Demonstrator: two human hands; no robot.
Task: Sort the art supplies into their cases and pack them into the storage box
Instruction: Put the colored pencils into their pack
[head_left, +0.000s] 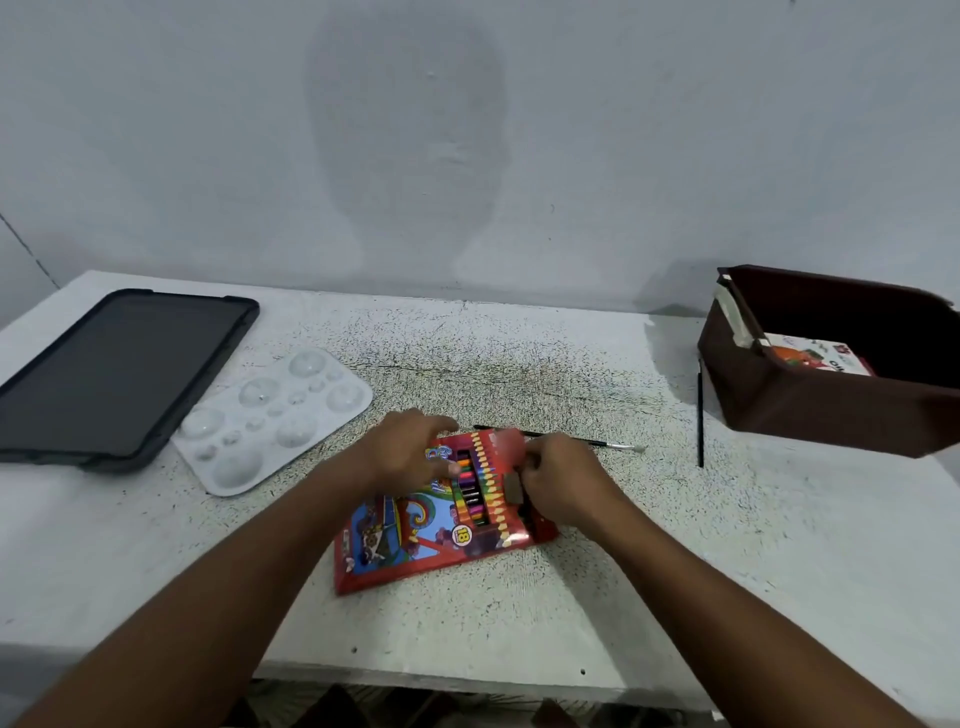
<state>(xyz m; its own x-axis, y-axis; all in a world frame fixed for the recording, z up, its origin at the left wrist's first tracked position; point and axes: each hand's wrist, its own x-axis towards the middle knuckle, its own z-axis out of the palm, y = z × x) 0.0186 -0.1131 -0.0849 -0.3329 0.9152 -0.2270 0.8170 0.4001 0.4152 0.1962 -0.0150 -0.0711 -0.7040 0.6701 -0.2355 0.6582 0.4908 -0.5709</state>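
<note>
Both hands work at a red pencil case (415, 525) mid-counter.

Left hand (410, 447) presses flat, released; right hand (558, 480) seems to pinch its blurred end flap (506, 444). Brown storage box (810, 400) sits at two o'clock.

Bare table (519, 613) lies open near the front edge and along the far wall. A tablet (117, 374) and palette (270, 421) block the left side. A storage box (831, 384) and thin black stick (700, 415) obstruct the right.
</note>
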